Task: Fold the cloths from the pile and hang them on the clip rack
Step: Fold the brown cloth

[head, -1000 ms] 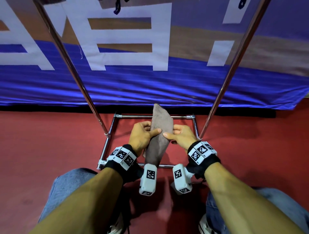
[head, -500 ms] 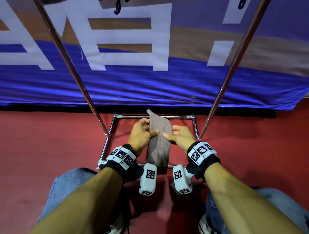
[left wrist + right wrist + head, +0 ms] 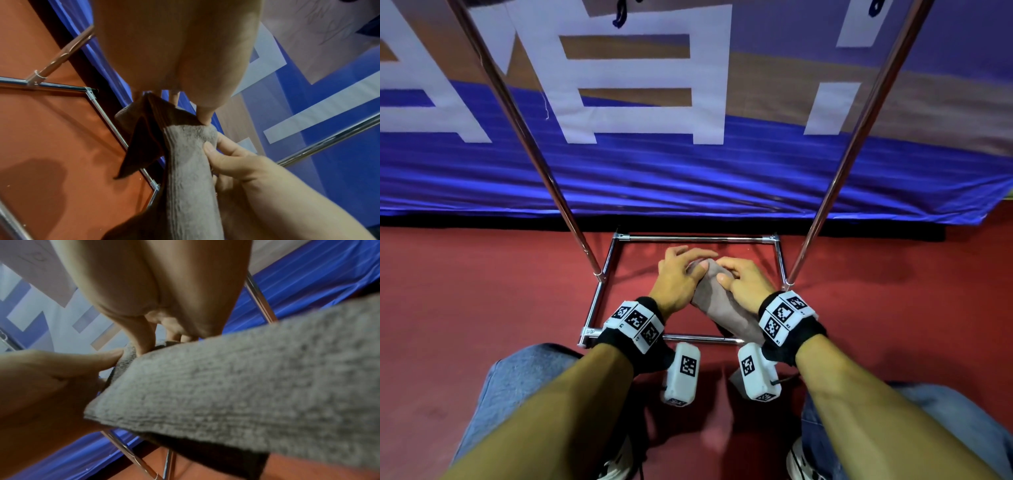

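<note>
A grey-brown cloth (image 3: 722, 305), folded into a narrow strip, is held in the air over the rack's base frame (image 3: 599, 298). My left hand (image 3: 697, 265) pinches its upper end, thumb on the fold and fingers spread over the top. My right hand (image 3: 726, 272) grips the same end from the right, thumb on the near face. The strip slants down to the right and disappears under my right wrist. In the left wrist view the cloth (image 3: 191, 178) shows a darker inner fold. In the right wrist view the cloth (image 3: 226, 378) fills most of the picture.
Two chrome uprights (image 3: 534, 154) (image 3: 859, 137) of the rack rise either side of my hands. A blue banner (image 3: 688, 178) hangs behind it over a red floor (image 3: 465, 308). A small dark clip (image 3: 619, 17) shows at the top edge. My knees are below.
The cloth's upright tip has come down and been folded over. Both hands have closed together round its upper end, and the strip now slants to the lower right.
</note>
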Demonstrator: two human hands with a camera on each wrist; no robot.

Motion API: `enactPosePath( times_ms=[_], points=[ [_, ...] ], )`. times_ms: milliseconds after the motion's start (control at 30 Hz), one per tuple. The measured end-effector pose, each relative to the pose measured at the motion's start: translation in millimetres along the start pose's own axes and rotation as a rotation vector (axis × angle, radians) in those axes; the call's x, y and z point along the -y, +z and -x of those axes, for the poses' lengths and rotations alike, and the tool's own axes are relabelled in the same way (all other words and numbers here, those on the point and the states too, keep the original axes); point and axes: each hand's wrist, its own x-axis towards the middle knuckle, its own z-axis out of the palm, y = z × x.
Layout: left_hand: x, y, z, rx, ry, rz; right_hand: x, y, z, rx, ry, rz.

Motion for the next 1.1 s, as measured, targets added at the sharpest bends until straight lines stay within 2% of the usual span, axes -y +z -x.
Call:
enactPosePath(
  times_ms=[100, 233, 400, 500, 567, 667, 867, 933, 1100],
  points=[
    [-2, 0, 2, 0.042, -0.029, -0.073, 1, -1, 0, 0.007, -0.011, 0.035],
    [-1, -2, 3, 0.033, -0.079, -0.116, -2, -2, 0, -0.076, 0.095, -0.076],
    [-4, -1, 3, 0.037, -0.033, -0.229, 1, -5, 1, -0.13, 0.033, -0.016],
    [-1, -3, -1, 0.086, 0.036, -0.13, 1, -5, 3, -0.13, 0.003, 0.013],
    [-2, -3, -2, 0.064, 0.056, -0.114, 0, -4, 2, -0.119, 0.014, 0.038],
    [-5, -3, -2, 0.015, 0.028, -0.091, 1, -3, 2, -0.132, 0.03, 0.13],
    [-7, -6, 0, 0.013, -0.061, 0.155, 4, -6, 4, -0.094, -0.013, 0.189],
    [-7, -7, 0, 0.043, -0.069, 0.161, 4, -8, 4, -0.096, -0.01, 0.208],
    [-10, -15, -4, 0.221, 0.008, -0.034, 3, -18, 11, -0.107, -0.011, 0.212]
  ],
)
